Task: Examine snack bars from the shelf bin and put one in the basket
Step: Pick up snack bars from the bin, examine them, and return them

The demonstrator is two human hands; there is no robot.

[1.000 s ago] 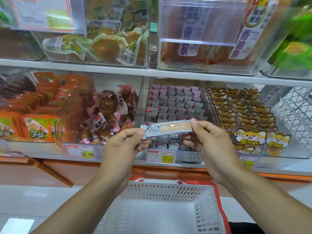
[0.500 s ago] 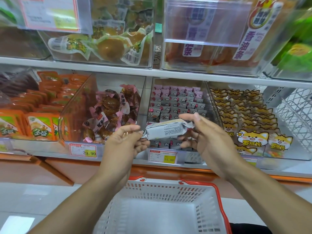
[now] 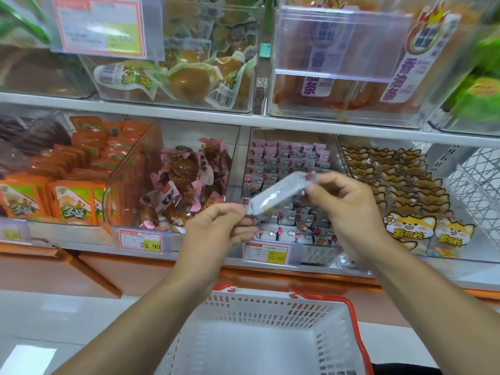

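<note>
While the snack bar [image 3: 281,194] was level a second ago, it is now tilted and turned to its grey side – left hand [image 3: 216,234] pinches the near end, right hand [image 3: 349,209] the far end – above the basket [image 3: 270,307]; examining continues.

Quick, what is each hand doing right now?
Left hand: pinches the lower end of the snack bar.
Right hand: pinches the upper end of the same snack bar.
</note>
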